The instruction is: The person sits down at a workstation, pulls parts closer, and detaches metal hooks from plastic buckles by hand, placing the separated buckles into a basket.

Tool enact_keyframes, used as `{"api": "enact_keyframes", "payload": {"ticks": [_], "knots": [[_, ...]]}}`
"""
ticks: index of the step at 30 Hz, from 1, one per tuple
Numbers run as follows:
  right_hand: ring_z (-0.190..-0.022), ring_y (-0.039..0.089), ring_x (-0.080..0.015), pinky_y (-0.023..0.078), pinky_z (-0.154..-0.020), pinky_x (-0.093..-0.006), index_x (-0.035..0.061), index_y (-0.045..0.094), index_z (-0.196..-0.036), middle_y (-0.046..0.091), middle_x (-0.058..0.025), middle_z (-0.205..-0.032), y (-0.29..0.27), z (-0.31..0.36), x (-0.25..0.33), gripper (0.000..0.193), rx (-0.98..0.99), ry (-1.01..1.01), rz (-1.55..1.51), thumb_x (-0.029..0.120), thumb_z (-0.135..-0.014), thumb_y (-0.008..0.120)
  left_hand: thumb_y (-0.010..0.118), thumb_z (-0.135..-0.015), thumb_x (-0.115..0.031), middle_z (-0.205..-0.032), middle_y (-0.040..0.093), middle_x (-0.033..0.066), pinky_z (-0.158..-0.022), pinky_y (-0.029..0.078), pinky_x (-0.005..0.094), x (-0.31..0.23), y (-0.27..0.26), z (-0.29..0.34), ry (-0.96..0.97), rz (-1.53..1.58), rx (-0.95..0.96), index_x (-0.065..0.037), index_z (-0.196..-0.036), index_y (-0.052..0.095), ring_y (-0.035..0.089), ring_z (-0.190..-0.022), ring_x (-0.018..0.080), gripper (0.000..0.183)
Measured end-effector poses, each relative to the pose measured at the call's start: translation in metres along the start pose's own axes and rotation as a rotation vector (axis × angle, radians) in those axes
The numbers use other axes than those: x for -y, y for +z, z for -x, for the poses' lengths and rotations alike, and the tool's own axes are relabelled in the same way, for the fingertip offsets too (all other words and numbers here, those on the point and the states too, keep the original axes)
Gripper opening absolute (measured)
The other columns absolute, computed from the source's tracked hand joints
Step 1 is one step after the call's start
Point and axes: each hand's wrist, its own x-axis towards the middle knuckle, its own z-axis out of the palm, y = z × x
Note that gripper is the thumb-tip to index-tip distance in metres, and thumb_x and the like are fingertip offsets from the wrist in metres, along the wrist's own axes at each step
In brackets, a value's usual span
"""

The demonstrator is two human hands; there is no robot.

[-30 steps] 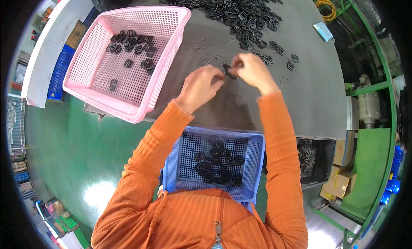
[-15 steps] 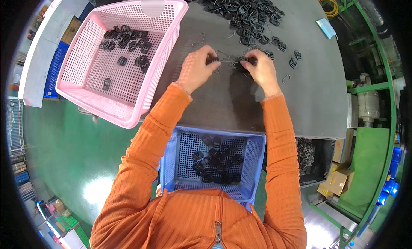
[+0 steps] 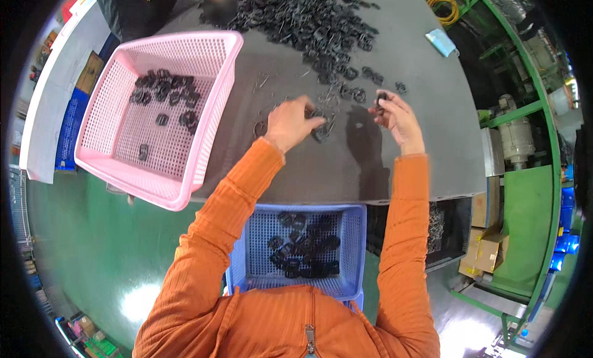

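Observation:
My right hand (image 3: 400, 121) is raised over the grey table, its thumb and fingers closed on a small black plastic buckle (image 3: 382, 101). Farther left, my left hand (image 3: 289, 124) is low over the tabletop, thumb and fingers curled around a dark piece that looks like another black buckle, partly hidden and blurred. Just under that thumb lies a further black buckle (image 3: 320, 133). Thin metal wire hooks (image 3: 330, 102) are scattered between the hands. Beyond them spreads a large heap of black buckles (image 3: 309, 27), trailing toward my right hand.
A pink perforated basket (image 3: 207, 142) with several buckles stands at the left. Below the table edge, a blue basket (image 3: 238, 256) holds more. A light blue face mask (image 3: 440, 43) lies at far right. Another person's dark sleeve (image 3: 133, 12) shows at the far left.
My hands have moved apart: the right one went rightward and lifted with a buckle, while the left came down slightly toward me. The view has shifted, and another person appears at the top left.

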Motion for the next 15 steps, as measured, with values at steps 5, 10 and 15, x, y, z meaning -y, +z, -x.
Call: {"api": "enact_keyframes", "payload": {"ticks": [5,10,15], "knots": [[-0.09,0.063,-0.0283,0.05,-0.077,-0.0383,0.001,0.064,-0.093,0.065,-0.0178,-0.091,-0.006,-0.035,-0.026,0.042,-0.291,-0.075,0.843,0.037,-0.074,0.07,0.068,-0.075,-0.034,-0.075,0.065,0.0131,-0.062,0.046,0.0388,-0.013,-0.001,-0.01,0.105,0.182,0.025,-0.005,-0.087,0.065,0.062,-0.069,0.0286,0.032],[-0.082,0.064,-0.029,0.049,-0.073,-0.0381,0.0054,0.069,-0.085,0.068,-0.0134,-0.086,0.045,-0.035,-0.017,0.03,-0.044,-0.08,0.971,0.031,-0.07,0.073,0.066,-0.082,-0.026,-0.057,0.052,0.0048,-0.053,0.038,0.0287,-0.001,-0.026,-0.004,0.0,0.403,0.215,0.002,-0.075,0.062,0.045,-0.057,0.0072,0.029],[-0.091,0.064,-0.0313,0.049,-0.078,-0.04,0.0081,0.069,-0.087,0.068,-0.014,-0.092,0.039,-0.025,-0.013,0.03,-0.02,-0.084,0.696,0.033,-0.071,0.071,0.066,-0.081,-0.025,-0.06,0.058,0.0064,-0.055,0.041,0.0275,0.012,-0.023,-0.008,-0.033,0.51,0.141,0.002,-0.079,0.064,0.051,-0.059,0.0089,0.027]]}}
